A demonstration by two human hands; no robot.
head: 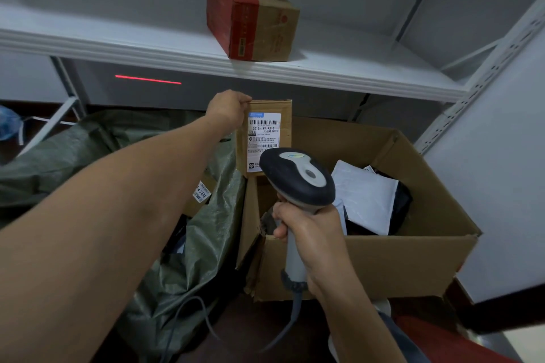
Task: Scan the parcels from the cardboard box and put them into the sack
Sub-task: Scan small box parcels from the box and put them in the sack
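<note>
White shelf [118, 44] at top; brown cardboard parcel [265, 138] w/ label pinched by left hand [227, 110], ctr; grey-black barcode scanner [298, 177] gripped by right hand [312, 233].

Upright at centre frame, small brown cardboard parcel [272, 115] with white barcode label toward the camera. Just below it, dark-and-grey handheld scanner [298, 177]. At lower right, large open brown cardboard box [398, 265] — white plastic mailer [365, 200] and dark bags [403, 200] inside. At left, crumpled olive-green woven sack [206, 233], beside the box.
</note>
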